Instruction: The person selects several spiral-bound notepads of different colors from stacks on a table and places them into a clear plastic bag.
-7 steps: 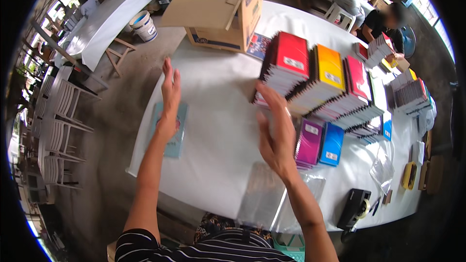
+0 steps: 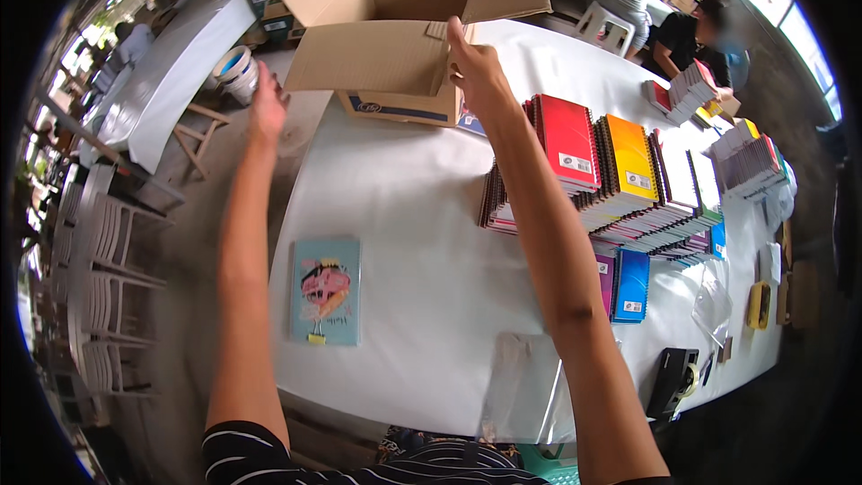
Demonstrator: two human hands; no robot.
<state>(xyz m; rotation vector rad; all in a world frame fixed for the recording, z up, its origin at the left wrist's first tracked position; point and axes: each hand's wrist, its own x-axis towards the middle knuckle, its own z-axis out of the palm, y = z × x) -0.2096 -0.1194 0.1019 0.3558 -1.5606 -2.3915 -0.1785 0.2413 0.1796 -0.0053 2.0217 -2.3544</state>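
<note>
Both my arms stretch forward over the white table. My left hand (image 2: 268, 108) is raised beyond the table's left edge, a little left of an open cardboard box (image 2: 395, 106). It is slightly blurred, its fingers extended, and nothing shows in it. By the box's front right corner, my right hand (image 2: 478, 76) overlaps the end of the front flap (image 2: 368, 56); I cannot tell whether it touches. Its fingers are apart and no held thing shows. Between my forearms lies a light blue notebook (image 2: 302, 310) with a pink picture on its cover.
Stacked spiral notebooks (image 2: 567, 139) in red, yellow and other colours stand at right, blue ones (image 2: 631, 283) nearer. Clear plastic sleeves (image 2: 521, 386) lie at the front edge, with a black tape dispenser (image 2: 669, 382) to their right. A person (image 2: 687, 45) sits across at the far right.
Both hands have moved forward, away from me: the left from above the blue notebook to left of the box, the right from beside the notebook stacks to the box's corner. The view has shifted.
</note>
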